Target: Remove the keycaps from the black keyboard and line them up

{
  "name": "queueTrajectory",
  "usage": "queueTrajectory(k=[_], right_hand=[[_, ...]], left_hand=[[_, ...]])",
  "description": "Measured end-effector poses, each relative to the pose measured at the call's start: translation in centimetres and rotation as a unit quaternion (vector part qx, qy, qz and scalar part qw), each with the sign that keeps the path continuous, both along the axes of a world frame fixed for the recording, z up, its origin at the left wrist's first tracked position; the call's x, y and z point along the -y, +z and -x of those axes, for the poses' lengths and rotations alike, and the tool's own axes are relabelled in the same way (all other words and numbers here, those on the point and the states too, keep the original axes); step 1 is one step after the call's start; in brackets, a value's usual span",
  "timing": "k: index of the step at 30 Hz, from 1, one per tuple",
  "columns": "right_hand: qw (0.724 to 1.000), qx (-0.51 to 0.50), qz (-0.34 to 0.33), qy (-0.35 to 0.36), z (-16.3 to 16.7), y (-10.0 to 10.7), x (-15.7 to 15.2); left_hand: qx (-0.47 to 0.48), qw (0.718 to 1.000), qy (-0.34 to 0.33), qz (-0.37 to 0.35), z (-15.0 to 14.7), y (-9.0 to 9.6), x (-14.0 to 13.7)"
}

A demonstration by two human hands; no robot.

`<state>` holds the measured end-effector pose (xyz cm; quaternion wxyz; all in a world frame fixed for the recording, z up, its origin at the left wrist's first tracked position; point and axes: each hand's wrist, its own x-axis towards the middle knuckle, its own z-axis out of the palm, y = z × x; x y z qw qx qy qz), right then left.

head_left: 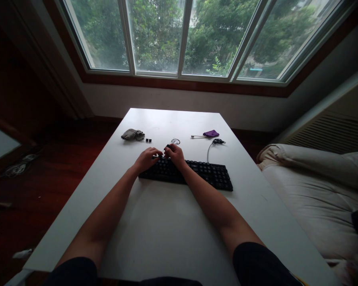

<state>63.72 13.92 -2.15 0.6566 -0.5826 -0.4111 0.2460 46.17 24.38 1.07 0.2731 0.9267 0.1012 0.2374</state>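
Observation:
A black full-size keyboard [210,174] lies across the white table, its left half partly covered by my hands. My left hand [148,159] rests over the upper left keys, fingers bent, thumb and index finger apart. Beside it, my right hand [176,155] pinches a small black piece [167,147] above the top row; its exact kind is too small to tell. Just beyond the right hand lies a thin loop of wire [176,141]. Two small black keycaps [148,140] stand on the table past my left hand.
A crumpled grey cloth [133,135] lies at the table's left. To the right are a purple pouch [211,134], a thin stick [198,136] and the keyboard's bundled cable [218,141]. A cream-covered seat [310,198] flanks the white table [164,226]; windows [158,35] are ahead.

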Motion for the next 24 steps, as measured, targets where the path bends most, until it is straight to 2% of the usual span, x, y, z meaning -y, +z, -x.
queueTrajectory(k=[4, 12, 14, 17, 20, 24], right_hand=[[1.000, -0.001, 0.007, -0.007, 0.0, 0.2, 0.1], [1.000, -0.012, 0.008, -0.022, -0.1, 0.0, -0.1], [0.999, -0.021, 0.003, -0.032, -0.2, -0.2, -0.1], [0.999, -0.027, 0.006, -0.038, -0.3, -0.4, -0.2], [0.999, -0.013, 0.010, -0.039, -0.4, -0.5, -0.2], [0.999, 0.004, 0.004, -0.037, -0.5, -0.5, 0.0]], left_hand=[[-0.003, 0.999, 0.001, -0.031, -0.1, 0.2, 0.2], [0.047, 0.997, 0.003, -0.056, -0.3, 0.5, 0.4], [0.061, 0.996, 0.035, -0.055, -0.3, 0.4, 0.1], [0.076, 0.990, 0.117, -0.038, -0.3, 0.0, -0.9], [0.058, 0.980, 0.189, -0.033, -1.0, -0.4, -2.3], [0.030, 0.975, 0.211, -0.068, -3.0, -0.9, -4.5]])
